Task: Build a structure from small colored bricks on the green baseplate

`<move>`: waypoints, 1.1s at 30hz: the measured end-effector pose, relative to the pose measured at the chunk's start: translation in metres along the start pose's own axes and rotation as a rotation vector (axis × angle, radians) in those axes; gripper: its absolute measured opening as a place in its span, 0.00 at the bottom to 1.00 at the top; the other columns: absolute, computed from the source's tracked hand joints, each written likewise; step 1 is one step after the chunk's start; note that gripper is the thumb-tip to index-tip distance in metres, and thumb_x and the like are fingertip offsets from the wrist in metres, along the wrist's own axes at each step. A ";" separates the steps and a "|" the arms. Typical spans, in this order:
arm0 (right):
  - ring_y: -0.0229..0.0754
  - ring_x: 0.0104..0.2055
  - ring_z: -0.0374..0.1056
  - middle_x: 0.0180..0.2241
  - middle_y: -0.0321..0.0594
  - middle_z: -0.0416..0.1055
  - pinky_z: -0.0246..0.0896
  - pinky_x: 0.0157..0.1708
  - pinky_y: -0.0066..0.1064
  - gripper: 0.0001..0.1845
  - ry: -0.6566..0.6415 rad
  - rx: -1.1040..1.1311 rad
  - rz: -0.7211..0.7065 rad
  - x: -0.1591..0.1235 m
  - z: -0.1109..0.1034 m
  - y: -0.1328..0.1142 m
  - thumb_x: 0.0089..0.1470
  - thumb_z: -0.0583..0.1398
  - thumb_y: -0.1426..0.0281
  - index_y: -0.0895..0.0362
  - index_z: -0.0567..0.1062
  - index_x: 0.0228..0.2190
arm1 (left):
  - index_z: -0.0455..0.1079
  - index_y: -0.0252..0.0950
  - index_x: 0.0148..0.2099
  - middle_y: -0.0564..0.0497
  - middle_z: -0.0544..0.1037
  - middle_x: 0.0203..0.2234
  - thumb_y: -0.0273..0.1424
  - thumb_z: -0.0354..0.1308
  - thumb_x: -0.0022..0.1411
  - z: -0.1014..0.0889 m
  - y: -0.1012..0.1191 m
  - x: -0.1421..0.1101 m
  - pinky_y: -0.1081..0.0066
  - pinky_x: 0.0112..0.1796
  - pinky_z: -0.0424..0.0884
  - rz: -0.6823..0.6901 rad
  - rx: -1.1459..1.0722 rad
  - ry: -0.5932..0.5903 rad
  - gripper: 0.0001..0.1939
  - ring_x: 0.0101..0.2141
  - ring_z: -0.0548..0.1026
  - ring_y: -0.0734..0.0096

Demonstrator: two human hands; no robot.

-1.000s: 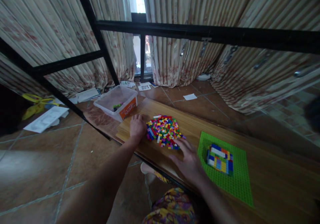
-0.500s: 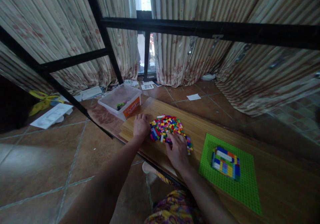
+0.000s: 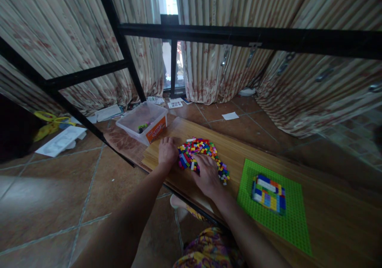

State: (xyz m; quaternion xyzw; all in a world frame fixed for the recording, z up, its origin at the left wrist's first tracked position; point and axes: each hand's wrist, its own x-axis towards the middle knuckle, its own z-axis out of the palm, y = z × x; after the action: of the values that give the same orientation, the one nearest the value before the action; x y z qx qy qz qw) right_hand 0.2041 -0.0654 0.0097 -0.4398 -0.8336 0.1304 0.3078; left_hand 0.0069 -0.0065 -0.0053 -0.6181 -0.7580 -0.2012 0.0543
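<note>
a: bricks, where?
b: loose pile of bricks on the wood table, between the hands, a few strays toward the plate

a: left hand?
b: down on the table at the pile's left edge, fingers bent, can't tell if it grips anything

a: right hand?
b: over the front of the pile, fingertips at the bricks, can't tell if one is pinched. it hides part of the pile

a: other stuff on the table?
b: green plate, off to the right, with a multicolour build on it, well apart from the hands

a: around?
b: clear tub just past the left hand, orange label, a few pieces inside. white tray and yellow bag on the floor at far left, paper on the tiles beyond the table

a: anything in the way?
b: black bars cut across the view of the curtains, clear of the bricks
</note>
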 end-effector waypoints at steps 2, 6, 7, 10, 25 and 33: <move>0.51 0.54 0.59 0.49 0.44 0.72 0.54 0.55 0.46 0.28 -0.021 0.013 -0.003 0.004 0.002 0.001 0.51 0.60 0.75 0.55 0.68 0.55 | 0.71 0.33 0.43 0.41 0.73 0.41 0.23 0.47 0.60 0.000 0.000 0.000 0.62 0.47 0.66 0.000 -0.003 0.003 0.13 0.45 0.69 0.56; 0.51 0.53 0.60 0.47 0.43 0.73 0.55 0.55 0.45 0.27 -0.015 0.049 -0.013 0.004 0.001 0.007 0.52 0.59 0.74 0.54 0.67 0.55 | 0.71 0.33 0.44 0.41 0.73 0.41 0.24 0.47 0.60 0.002 -0.001 -0.001 0.62 0.47 0.66 0.002 -0.005 0.009 0.13 0.45 0.69 0.56; 0.51 0.53 0.60 0.47 0.43 0.72 0.55 0.55 0.46 0.27 -0.008 0.054 -0.011 0.002 0.000 0.008 0.53 0.59 0.73 0.54 0.67 0.55 | 0.71 0.33 0.44 0.41 0.73 0.41 0.23 0.47 0.60 0.002 -0.001 -0.001 0.61 0.47 0.65 0.003 -0.007 0.011 0.13 0.45 0.69 0.56; 0.51 0.52 0.61 0.46 0.44 0.72 0.56 0.54 0.46 0.26 0.010 0.045 -0.001 -0.004 -0.003 0.013 0.54 0.59 0.72 0.53 0.67 0.55 | 0.71 0.32 0.43 0.40 0.73 0.41 0.23 0.47 0.59 0.002 -0.002 0.000 0.61 0.48 0.65 0.001 -0.016 0.011 0.13 0.45 0.69 0.56; 0.49 0.48 0.63 0.43 0.45 0.74 0.59 0.49 0.43 0.17 0.115 -0.005 0.100 -0.020 -0.021 0.021 0.57 0.54 0.75 0.56 0.74 0.47 | 0.71 0.33 0.42 0.40 0.74 0.41 0.23 0.47 0.59 -0.002 0.000 0.001 0.60 0.47 0.66 -0.011 -0.007 -0.010 0.13 0.45 0.69 0.55; 0.49 0.45 0.62 0.38 0.43 0.74 0.54 0.47 0.41 0.11 0.020 -0.128 0.089 0.024 0.016 -0.012 0.56 0.61 0.67 0.54 0.75 0.41 | 0.71 0.34 0.43 0.41 0.73 0.40 0.23 0.47 0.60 0.001 -0.001 0.000 0.61 0.47 0.65 0.001 0.005 -0.001 0.13 0.45 0.69 0.56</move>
State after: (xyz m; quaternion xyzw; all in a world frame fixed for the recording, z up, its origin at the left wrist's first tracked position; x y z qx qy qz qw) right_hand 0.1757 -0.0525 0.0126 -0.4964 -0.8167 0.0861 0.2814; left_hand 0.0061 -0.0060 -0.0061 -0.6186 -0.7581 -0.1989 0.0554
